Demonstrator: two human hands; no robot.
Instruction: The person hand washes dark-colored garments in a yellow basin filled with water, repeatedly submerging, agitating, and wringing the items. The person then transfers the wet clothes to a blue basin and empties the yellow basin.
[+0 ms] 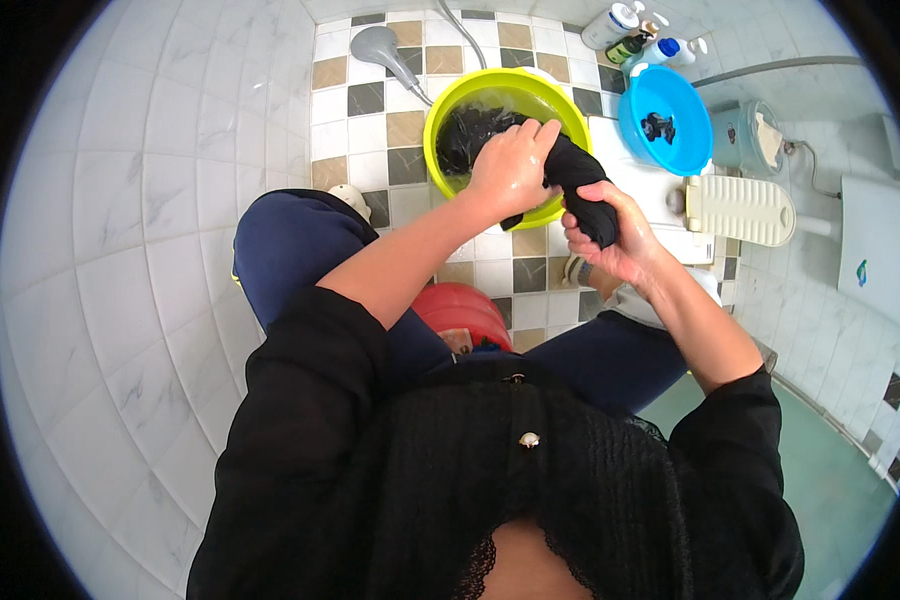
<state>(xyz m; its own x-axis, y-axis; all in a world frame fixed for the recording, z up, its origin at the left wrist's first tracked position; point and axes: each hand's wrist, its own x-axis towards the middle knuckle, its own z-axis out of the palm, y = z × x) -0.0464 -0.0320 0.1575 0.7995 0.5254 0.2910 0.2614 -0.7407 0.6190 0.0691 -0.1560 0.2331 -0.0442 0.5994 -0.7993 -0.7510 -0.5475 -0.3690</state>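
A wet black garment point(573, 165) is bunched into a thick roll between my two hands. My left hand point(510, 165) grips it over the middle of a yellow-green basin point(437, 92). My right hand point(618, 232) is wrapped round the roll's other end, just outside the basin's near right rim. More black cloth point(462, 135) lies in the water at the basin's left side; whether it joins the piece in my hands I cannot tell. A short flap of the garment hangs down near the basin's near rim.
A blue basin point(638, 125) with a small black item point(658, 127) stands to the right. Several bottles point(630, 47) are behind it. A grey shower head point(375, 45) lies on the tiles at left. A cream-coloured squat toilet point(740, 210) is at right; a red stool point(460, 308) shows beneath me.
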